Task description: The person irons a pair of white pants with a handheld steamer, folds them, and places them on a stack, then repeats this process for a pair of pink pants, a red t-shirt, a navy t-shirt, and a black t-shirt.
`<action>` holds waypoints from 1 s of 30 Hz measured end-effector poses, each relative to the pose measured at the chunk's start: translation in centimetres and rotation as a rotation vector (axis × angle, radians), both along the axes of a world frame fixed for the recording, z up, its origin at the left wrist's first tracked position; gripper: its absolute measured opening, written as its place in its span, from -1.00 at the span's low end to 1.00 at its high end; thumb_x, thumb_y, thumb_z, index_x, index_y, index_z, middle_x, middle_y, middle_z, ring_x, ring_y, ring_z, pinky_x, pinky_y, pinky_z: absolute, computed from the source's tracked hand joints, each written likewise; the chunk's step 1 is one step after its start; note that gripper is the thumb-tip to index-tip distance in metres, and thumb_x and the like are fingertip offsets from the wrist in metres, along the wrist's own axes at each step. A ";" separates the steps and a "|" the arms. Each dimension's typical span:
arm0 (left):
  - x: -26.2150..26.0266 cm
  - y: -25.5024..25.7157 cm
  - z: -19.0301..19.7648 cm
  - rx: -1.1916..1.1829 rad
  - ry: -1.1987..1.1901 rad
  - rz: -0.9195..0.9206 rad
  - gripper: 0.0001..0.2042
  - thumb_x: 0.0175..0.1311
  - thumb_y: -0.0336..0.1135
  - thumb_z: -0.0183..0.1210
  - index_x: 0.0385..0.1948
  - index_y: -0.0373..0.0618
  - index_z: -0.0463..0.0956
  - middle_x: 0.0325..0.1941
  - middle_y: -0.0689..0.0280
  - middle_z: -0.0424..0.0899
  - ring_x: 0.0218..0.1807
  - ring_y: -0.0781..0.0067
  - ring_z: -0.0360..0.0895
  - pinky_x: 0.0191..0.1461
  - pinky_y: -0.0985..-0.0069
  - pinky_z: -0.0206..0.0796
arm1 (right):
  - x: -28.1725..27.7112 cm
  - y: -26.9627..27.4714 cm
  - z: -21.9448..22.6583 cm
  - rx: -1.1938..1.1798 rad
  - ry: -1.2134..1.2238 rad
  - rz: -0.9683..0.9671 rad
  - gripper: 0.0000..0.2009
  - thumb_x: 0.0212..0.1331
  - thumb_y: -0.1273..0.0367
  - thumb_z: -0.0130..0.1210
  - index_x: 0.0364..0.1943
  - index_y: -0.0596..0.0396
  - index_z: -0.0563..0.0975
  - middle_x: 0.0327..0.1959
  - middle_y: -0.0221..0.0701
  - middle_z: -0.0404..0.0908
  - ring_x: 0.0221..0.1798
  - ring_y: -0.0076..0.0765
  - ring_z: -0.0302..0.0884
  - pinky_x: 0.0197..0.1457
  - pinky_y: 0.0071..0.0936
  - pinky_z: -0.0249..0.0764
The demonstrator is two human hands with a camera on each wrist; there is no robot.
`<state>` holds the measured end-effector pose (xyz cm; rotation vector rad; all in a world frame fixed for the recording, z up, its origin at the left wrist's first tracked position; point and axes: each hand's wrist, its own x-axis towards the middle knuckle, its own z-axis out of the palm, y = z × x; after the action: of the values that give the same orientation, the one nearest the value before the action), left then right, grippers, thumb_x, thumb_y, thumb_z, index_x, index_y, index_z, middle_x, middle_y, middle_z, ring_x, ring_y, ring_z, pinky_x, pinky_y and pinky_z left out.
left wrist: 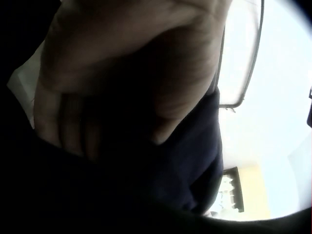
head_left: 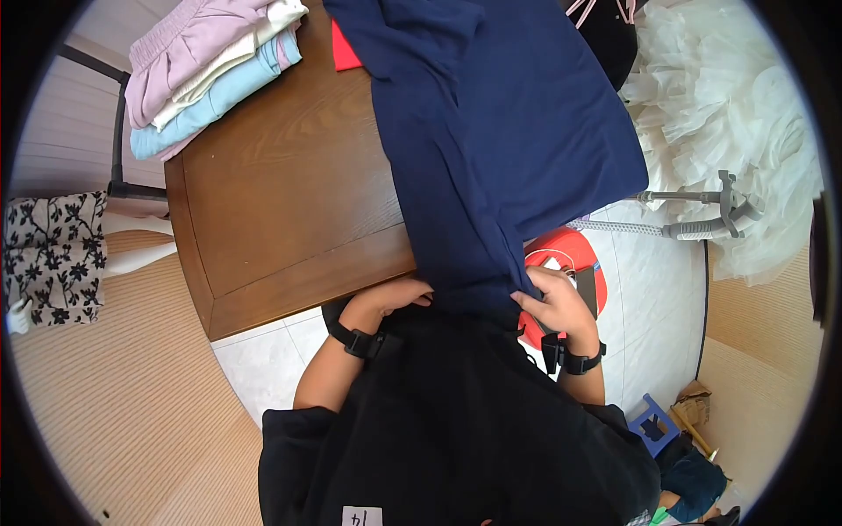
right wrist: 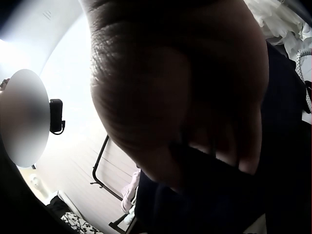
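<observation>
A navy garment point(head_left: 553, 114) lies over the right side of the wooden table, and a long narrow part of it hangs over the near edge toward the person's body. At the near end of that part, my left hand point(head_left: 396, 296) grips the left border with curled fingers. My right hand point(head_left: 561, 305) pinches the opposite border between thumb and fingers, so the cloth spans the gap between the hands. Dark navy cloth point(left wrist: 180, 156) runs from under the thumb in the left wrist view. In the right wrist view the fingers point(right wrist: 248, 158) curl into shadowed fabric.
Folded pink, white and light blue clothes point(head_left: 210, 74) are stacked at the table's far left corner. The brown table point(head_left: 298, 184) has a red item point(head_left: 345, 51) partly under the garment. A red stool point(head_left: 561, 250) bears small items. White tulle point(head_left: 719, 114) and a steamer-like handle point(head_left: 710, 226) are right.
</observation>
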<state>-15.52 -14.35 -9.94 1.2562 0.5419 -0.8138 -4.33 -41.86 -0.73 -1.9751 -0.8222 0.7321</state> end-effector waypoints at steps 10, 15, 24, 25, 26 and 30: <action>-3.9 0.7 -1.9 -0.739 0.016 0.690 -0.58 0.20 -0.74 0.02 0.12 -0.22 0.43 0.25 0.11 0.44 0.26 0.08 0.43 0.39 -0.17 0.15 | 1.6 -1.6 0.4 -0.151 0.083 0.158 -0.79 0.04 0.46 0.26 -0.43 0.24 0.42 -0.56 -0.25 0.38 -0.48 -0.11 0.31 -0.36 -0.32 0.28; -4.6 0.8 -4.8 -0.995 0.062 0.888 -0.60 0.31 -0.46 0.09 0.20 -0.21 0.36 0.34 0.05 0.34 0.45 -0.03 0.15 0.47 -0.19 -0.06 | 1.9 -0.9 0.3 -0.029 0.077 0.165 -0.88 -0.03 0.61 0.09 -0.36 0.27 0.50 -0.41 -0.25 0.46 -0.29 -0.13 0.51 -0.16 -0.36 0.42; -3.7 -0.5 -5.3 -0.655 0.213 0.914 -0.37 0.44 0.10 -0.17 0.32 -0.26 0.20 0.39 -0.03 0.25 0.46 -0.11 0.11 0.50 -0.10 -0.09 | 2.5 -0.4 0.5 -0.165 0.136 0.155 -0.81 -0.06 0.56 0.14 -0.31 0.25 0.46 -0.36 -0.22 0.47 -0.27 -0.13 0.49 -0.17 -0.38 0.41; -3.8 -0.6 -5.5 -0.655 0.216 0.917 -0.37 0.44 0.10 -0.17 0.32 -0.26 0.20 0.39 -0.03 0.25 0.46 -0.11 0.11 0.50 -0.10 -0.09 | 2.2 -0.3 0.4 -0.167 0.139 0.157 -0.81 -0.06 0.56 0.14 -0.31 0.25 0.46 -0.36 -0.22 0.47 -0.27 -0.13 0.49 -0.17 -0.38 0.41; -3.8 -0.6 -5.7 -0.702 0.218 0.911 -0.38 0.44 0.11 -0.18 0.31 -0.24 0.22 0.38 -0.02 0.27 0.45 -0.10 0.14 0.48 -0.09 -0.02 | 1.9 0.0 0.3 -0.136 0.059 0.112 -0.76 -0.04 0.49 0.22 -0.26 0.24 0.46 -0.32 -0.18 0.49 -0.25 -0.10 0.49 -0.15 -0.33 0.42; -2.6 -1.2 -4.1 -0.722 0.240 0.835 -0.41 0.48 0.12 -0.24 0.30 -0.17 0.25 0.38 0.02 0.29 0.40 -0.07 0.25 0.38 -0.10 0.16 | 1.9 2.3 0.3 -0.034 0.104 0.017 -0.50 -0.06 0.32 0.41 -0.05 0.27 0.45 -0.20 -0.13 0.53 -0.18 -0.07 0.53 -0.09 -0.30 0.44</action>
<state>-18.14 -15.54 -14.07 0.2048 0.7923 -0.3704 -2.45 -39.52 -0.43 -1.9446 -0.7701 0.8567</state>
